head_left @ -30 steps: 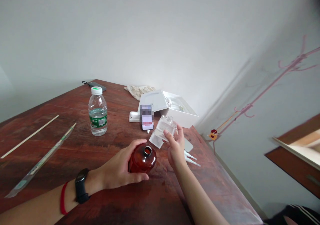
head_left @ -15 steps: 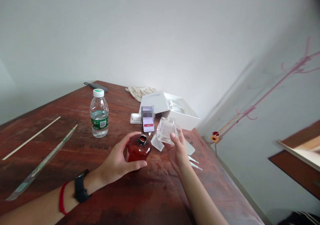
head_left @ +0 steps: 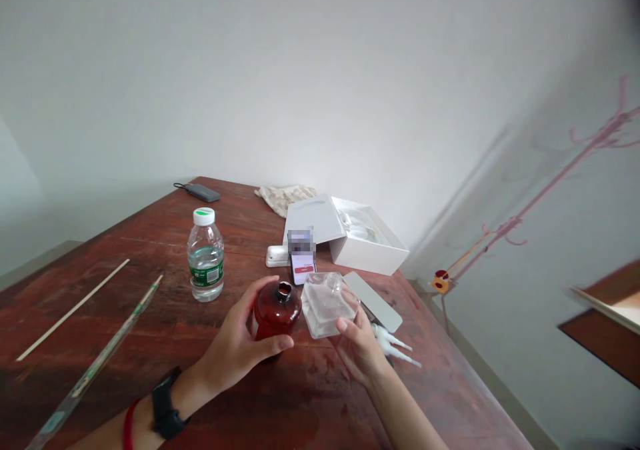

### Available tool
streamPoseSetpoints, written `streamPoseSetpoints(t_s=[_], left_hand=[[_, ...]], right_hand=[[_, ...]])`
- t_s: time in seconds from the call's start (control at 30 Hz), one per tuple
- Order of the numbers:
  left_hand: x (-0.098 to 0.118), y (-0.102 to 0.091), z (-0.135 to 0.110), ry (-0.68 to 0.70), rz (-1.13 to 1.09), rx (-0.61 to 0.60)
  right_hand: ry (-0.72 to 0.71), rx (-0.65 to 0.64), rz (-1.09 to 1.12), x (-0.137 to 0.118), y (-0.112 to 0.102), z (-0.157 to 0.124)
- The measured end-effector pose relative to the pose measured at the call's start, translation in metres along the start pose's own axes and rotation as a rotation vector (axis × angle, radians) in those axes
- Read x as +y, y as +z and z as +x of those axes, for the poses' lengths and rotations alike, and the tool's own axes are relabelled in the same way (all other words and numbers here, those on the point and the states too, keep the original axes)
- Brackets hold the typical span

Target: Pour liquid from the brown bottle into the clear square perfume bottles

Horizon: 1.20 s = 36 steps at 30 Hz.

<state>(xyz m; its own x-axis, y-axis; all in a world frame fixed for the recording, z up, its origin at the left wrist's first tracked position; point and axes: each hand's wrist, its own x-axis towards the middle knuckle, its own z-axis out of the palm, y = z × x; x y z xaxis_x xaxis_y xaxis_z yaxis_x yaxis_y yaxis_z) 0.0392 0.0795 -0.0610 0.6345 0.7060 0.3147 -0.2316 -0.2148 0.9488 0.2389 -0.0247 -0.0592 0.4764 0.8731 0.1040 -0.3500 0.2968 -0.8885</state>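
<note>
My left hand [head_left: 239, 345] is wrapped round a dark red glass bottle [head_left: 274, 311] that stands upright and uncapped on the wooden table [head_left: 150, 237]. My right hand [head_left: 359, 348] grips a clear square glass bottle [head_left: 327, 305] just to the right of it, upright, with its neck up and its side close to the red bottle. A black watch and a red band sit on my left wrist.
A capped water bottle [head_left: 205, 256] stands to the left. A phone [head_left: 303, 263] leans behind the bottles. An open white box [head_left: 350, 231], a cloth [head_left: 286, 195] and a dark power bank [head_left: 197, 191] lie further back. White droppers [head_left: 395, 341] lie right; thin sticks [head_left: 75, 309] lie left.
The clear bottle has come down from a tilted position above the table to upright beside the red bottle. My left hand has set the red bottle more upright. The view has shifted downward slightly.
</note>
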Motion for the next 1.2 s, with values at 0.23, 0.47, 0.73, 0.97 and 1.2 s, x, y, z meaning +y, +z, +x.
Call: streamPoseSetpoints(t_s=[0.23,0.47,0.73,0.97,1.2], left_hand=[[-0.002,-0.009,0.002,0.015,0.061,0.034],[-0.013,-0.020,0.005,0.096,0.147,0.063],[-0.026,-0.021,0.002,0.156,0.178,0.063],[-0.035,-0.020,0.002,0.116,0.198,0.044],[-0.040,-0.019,-0.001,0.098,0.220,0.026]], right_hand=[[0.040,0.003,0.047,0.010,0.005,-0.010],[0.187,-0.249,0.139,0.003,0.000,-0.008],[0.182,-0.272,0.233,0.009,0.000,0.001],[0.201,-0.226,0.250,0.015,-0.007,0.003],[0.206,-0.216,0.247,0.014,-0.006,0.004]])
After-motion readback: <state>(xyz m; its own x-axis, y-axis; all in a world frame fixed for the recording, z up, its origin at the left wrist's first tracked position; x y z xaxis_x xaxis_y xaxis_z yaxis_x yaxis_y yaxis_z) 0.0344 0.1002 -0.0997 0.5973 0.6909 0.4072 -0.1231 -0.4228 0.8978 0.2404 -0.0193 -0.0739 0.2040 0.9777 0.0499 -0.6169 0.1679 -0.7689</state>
